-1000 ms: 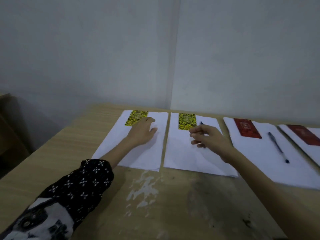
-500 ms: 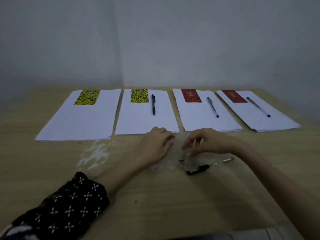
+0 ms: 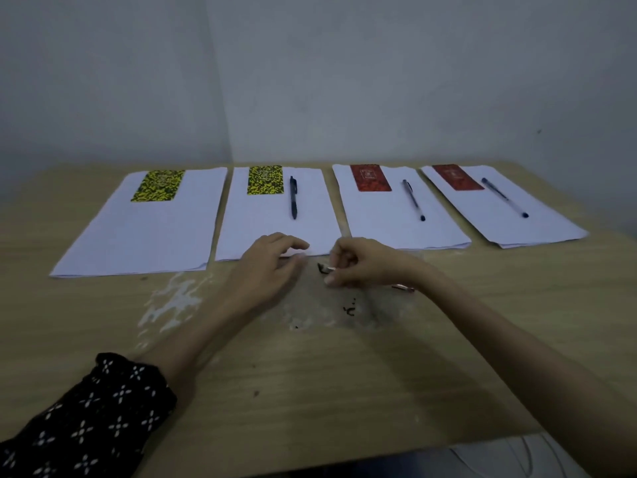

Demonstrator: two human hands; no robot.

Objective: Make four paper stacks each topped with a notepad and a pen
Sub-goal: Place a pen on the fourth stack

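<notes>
Surface: light wooden table (image 3: 344, 391), grain running left to right, pale scuffed patch (image 3: 172, 301) left of centre.
Far row: four white paper stacks side by side, lying flat, narrow gaps between them.
Stack 1: leftmost white paper stack (image 3: 144, 232).
Stack 2: second white paper stack (image 3: 265, 232).
Stack 3: third white paper stack (image 3: 386, 222).
Stack 4: rightmost white paper stack (image 3: 537, 222), angled outward.
Centre front: crumpled clear plastic wrapper (image 3: 331, 305) with small dark specks, flat on wood.
</notes>
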